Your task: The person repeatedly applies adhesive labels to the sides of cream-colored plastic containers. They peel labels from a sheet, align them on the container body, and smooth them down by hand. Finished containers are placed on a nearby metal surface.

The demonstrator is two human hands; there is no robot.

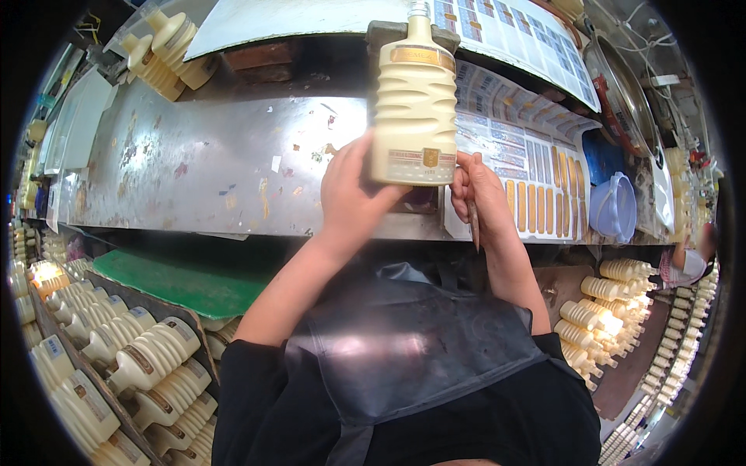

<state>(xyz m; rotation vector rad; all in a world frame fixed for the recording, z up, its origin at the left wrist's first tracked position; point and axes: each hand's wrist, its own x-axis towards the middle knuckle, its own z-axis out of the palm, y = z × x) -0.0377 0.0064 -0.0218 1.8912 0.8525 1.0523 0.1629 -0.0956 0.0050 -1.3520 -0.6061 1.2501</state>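
A cream-coloured bottle [416, 105] with a ribbed, wavy body stands tilted before me at the table's middle. Decorative labels cross its shoulder and lower front. My left hand [351, 190] is closed round the lower left of the bottle, thumb beneath its base. At the lower right corner, the fingertips of my right hand [483, 196] touch or nearly touch the bottle. Those fingers are closed on a thin brownish pointed tool [474, 225], its tip hanging downward. Right beside this hand lies a sheet of gold and blue decals [536, 175].
The scuffed metal table [210, 163] carries two more cream bottles [175, 50] at the far left. More decal sheets [505, 39] lie on a raised white board. A lavender bucket [614, 206] stands right. Racked bottles [155, 353] fill both lower sides; another person [684, 264] is far right.
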